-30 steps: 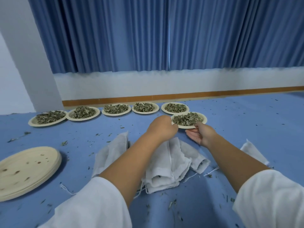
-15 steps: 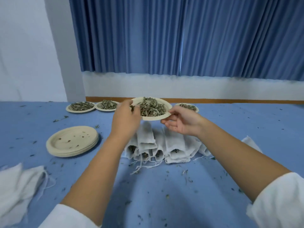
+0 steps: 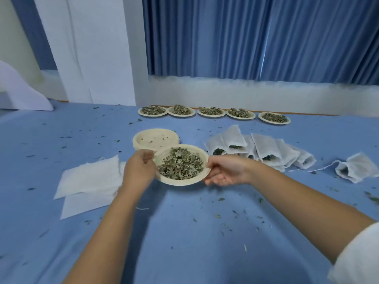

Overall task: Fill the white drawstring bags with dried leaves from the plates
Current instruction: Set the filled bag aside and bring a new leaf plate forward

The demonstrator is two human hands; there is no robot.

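Here both sets of fingers are clenched on one thing: the left hand (image 3: 139, 171) curls its fingers (image 3: 148, 158) over the left rim of a plate (image 3: 180, 183), and the right hand (image 3: 225, 171) pinches the opposite rim, thumb on top and fingers (image 3: 215, 181) beneath; between the two grips lies a heap of dried leaves (image 3: 180, 166); the plate sits about level, and whether it rests on the blue surface (image 3: 184, 232) or hangs just above it I cannot tell. Just left of the left fingers, partly under that wrist, lie the empty bags (image 3: 90, 179), flat and stacked, their long axis running leftward away from the hand; so the left hand looks the nearer one for taking a bag, while the right could steady the plate. Which edge is the mouth is not plain. Beyond the left fingers stands a stack of empty plates (image 3: 151, 138), its near edge covered by the held plate; right of the right fingers slump the filled bags (image 3: 264, 148), leaves dark in their mouths; farthest off runs a row of full plates (image 3: 211, 111). The left fingertips are hidden by the hand's own back.
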